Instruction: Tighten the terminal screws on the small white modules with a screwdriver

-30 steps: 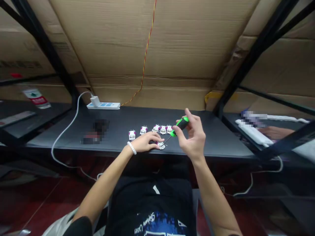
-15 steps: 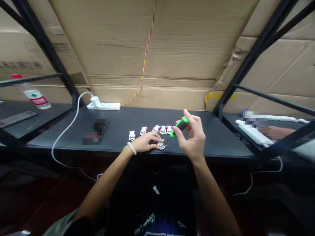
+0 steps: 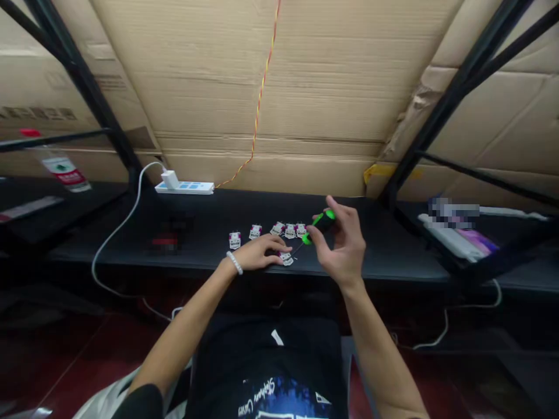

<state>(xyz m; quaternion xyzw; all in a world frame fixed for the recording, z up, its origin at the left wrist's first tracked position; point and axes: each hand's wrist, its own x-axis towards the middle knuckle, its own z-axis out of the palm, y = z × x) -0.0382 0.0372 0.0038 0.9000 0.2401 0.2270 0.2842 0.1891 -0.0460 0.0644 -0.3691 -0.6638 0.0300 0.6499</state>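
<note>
Near the table's front edge, my left hand [image 3: 262,252] is closed on a small white and purple part [image 3: 286,258], pinning it to the dark tabletop. Its kind is too small to make out. My right hand [image 3: 343,247] grips a green and black screwdriver [image 3: 322,224] by the handle. The screwdriver's thin shaft slants down to the left, its tip at or close to the held part. Several similar white and purple parts [image 3: 234,240] lie in a loose row just beyond my left hand.
A white power strip [image 3: 186,187] with a plugged-in charger and white cable [image 3: 126,218] is at the back left. A blurred dark and red object [image 3: 168,235] lies on the left. Black metal frames [image 3: 419,128] flank the table; a bottle [image 3: 65,169] stands beyond the left one.
My hands and the screwdriver hold nearly the same position. At the far right, another person's hand has left the white object, and a purple-blue patch shows there.
</note>
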